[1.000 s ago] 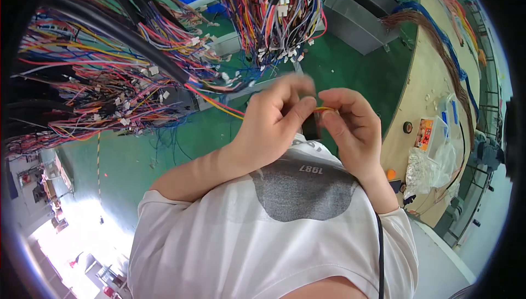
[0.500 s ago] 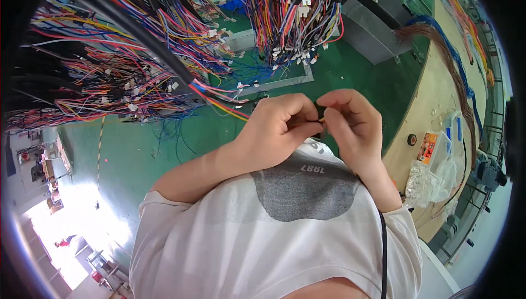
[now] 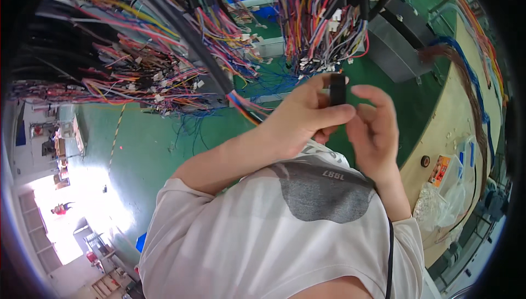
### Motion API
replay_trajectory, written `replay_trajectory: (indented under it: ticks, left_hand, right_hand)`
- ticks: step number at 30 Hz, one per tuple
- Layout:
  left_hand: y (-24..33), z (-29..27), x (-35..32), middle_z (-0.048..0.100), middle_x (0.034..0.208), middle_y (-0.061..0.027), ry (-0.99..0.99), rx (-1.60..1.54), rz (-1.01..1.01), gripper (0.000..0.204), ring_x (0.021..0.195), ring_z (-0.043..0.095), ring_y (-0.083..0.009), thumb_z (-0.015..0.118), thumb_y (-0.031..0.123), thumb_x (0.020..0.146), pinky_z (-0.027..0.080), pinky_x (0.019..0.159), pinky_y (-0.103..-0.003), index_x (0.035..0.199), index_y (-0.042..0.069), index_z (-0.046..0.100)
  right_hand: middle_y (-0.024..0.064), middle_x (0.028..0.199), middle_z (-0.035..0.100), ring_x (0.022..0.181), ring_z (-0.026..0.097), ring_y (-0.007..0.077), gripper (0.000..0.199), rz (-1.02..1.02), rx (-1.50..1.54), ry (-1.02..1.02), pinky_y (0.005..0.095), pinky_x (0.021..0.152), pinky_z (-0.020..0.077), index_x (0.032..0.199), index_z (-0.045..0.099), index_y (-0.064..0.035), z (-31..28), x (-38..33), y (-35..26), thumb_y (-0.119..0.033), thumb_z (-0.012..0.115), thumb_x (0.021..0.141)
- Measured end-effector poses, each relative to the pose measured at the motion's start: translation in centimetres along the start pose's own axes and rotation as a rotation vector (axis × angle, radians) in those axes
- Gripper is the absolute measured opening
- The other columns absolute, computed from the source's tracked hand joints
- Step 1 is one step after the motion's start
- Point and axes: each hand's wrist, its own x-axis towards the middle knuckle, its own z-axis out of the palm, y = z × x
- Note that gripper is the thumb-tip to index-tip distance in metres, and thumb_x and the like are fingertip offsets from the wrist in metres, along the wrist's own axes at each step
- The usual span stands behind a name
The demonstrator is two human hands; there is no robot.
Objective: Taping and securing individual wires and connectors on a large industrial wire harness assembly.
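My left hand is closed around a black block-shaped connector, which stands up between its thumb and fingers. A black-sleeved cable slants down from the upper left. Its bared coloured wires, red, yellow and blue among them, run toward my left hand and pass out of sight behind it. Just right of the connector is my right hand, its index finger raised apart from the others and the remaining fingers loosely curled. Nothing shows in it, though it is slightly blurred.
Thick bundles of coloured wires with white plugs hang ahead and to the left. On the right, a curved wooden table bears a tape roll, clear plastic bags and long wire bundles. A grey box stands beyond.
Both hands were pinching together at a small yellow wire end. Now the black connector shows upright in my left hand, and my right hand has loosened and drawn apart. The whole view has shifted.
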Motion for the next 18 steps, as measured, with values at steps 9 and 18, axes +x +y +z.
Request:
replay_trajectory:
  ticks: [9, 18]
  left_hand:
    - [-0.8, -1.9, 0.6, 0.048, 0.085, -0.0046, -0.430, -0.258, 0.087, 0.033, 0.077, 0.048, -0.0085, 0.067, 0.011, 0.072, 0.039, 0.065, -0.019, 0.097, 0.002, 0.046]
    - [1.0, -1.2, -0.4, 0.053, 0.072, -0.0055, 0.021, 1.086, 0.685, 0.015, 0.064, 0.052, -0.0126, 0.064, 0.001, 0.069, 0.041, 0.057, -0.025, 0.079, 0.000, 0.053]
  right_hand:
    - [-0.0014, 0.060, 0.046, 0.052, 0.038, 0.0027, 0.033, 0.061, 0.205, -0.071, 0.0156, 0.046, 0.0267, 0.112, 0.034, 0.0005, -1.5, 1.2, -1.8, 0.002, 0.042, 0.080]
    - [0.0057, 0.075, 0.055, 0.059, 0.046, 0.0039, 0.022, 0.003, 0.075, -0.223, 0.0162, 0.050, 0.0340, 0.105, 0.042, 0.0010, -0.9, 2.6, -2.6, 0.004, 0.040, 0.084]
